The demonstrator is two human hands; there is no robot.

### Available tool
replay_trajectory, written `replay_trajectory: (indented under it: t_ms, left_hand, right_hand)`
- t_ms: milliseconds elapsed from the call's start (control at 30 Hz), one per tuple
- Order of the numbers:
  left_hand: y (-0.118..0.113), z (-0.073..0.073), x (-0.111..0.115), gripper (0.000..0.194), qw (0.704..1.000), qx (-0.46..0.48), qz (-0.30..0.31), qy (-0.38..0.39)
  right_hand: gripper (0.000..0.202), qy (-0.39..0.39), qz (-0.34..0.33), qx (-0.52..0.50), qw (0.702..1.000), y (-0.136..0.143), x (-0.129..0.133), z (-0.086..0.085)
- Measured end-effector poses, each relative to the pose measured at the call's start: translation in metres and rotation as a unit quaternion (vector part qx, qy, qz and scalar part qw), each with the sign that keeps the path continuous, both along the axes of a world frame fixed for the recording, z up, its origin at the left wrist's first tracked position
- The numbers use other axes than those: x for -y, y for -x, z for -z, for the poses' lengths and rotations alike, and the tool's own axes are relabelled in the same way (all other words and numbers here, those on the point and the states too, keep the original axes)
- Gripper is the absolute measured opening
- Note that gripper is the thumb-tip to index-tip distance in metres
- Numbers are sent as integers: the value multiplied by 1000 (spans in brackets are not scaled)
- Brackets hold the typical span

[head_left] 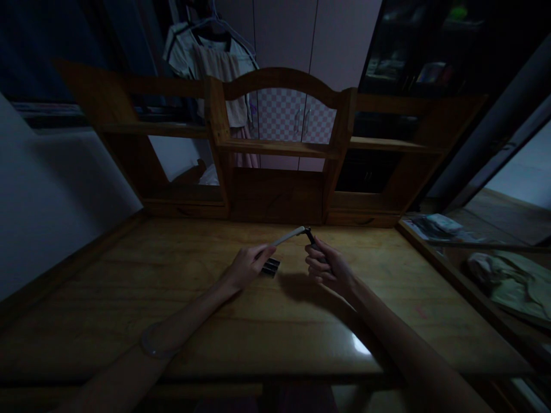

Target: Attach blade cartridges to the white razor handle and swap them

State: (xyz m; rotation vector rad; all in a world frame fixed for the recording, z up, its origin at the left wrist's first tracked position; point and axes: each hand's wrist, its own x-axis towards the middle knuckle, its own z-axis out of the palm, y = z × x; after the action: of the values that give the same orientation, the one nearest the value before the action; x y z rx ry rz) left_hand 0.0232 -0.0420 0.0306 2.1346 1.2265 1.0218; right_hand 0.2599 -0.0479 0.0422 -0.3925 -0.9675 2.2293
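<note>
Over the wooden desk, my left hand (253, 265) is closed round the near end of a long, pale, slightly curved strip (287, 235). My right hand (329, 265) is wrapped in a fist round the handle of a slim black tool (310, 236), whose exact kind I cannot make out. The tool's dark head meets the far end of the strip, or lies right against it; the dim light hides which. Partly behind my left hand, a small black piece with pale lines across it (271, 266) lies on the desk top.
The wooden desk (193, 338) carries a shelf unit (275, 150) along its back edge. A white wall (41, 201) borders the left. At the right, a lower shelf holds crumpled pale cloth (516, 281) and a white packet (445, 223). Clothes (221, 63) hang behind the unit.
</note>
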Motion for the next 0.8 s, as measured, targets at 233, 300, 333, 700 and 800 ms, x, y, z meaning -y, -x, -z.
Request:
replay_trajectory:
  t_ms: [233,300,333,700,800]
  left_hand:
    - [-1,0,0,43,1000,5,2,10]
    - [-1,1,0,44,1000,3,-1,9]
    - [-1,1,-1,44,1000,2,-2,9]
    - [1,2,-1,45,1000,-1,10,18]
    - [1,2,-1,45,1000,-2,6,16]
  right_hand:
    - [46,2,5,73,997,6,0,5]
    - [47,6,8,80,997,6,0,5]
    - [47,6,14,72,997,5,-1,5]
    - [45,11,-3,41,999,-1,-5,6]
    - [46,6,11,27,1000,-2,-6,6]
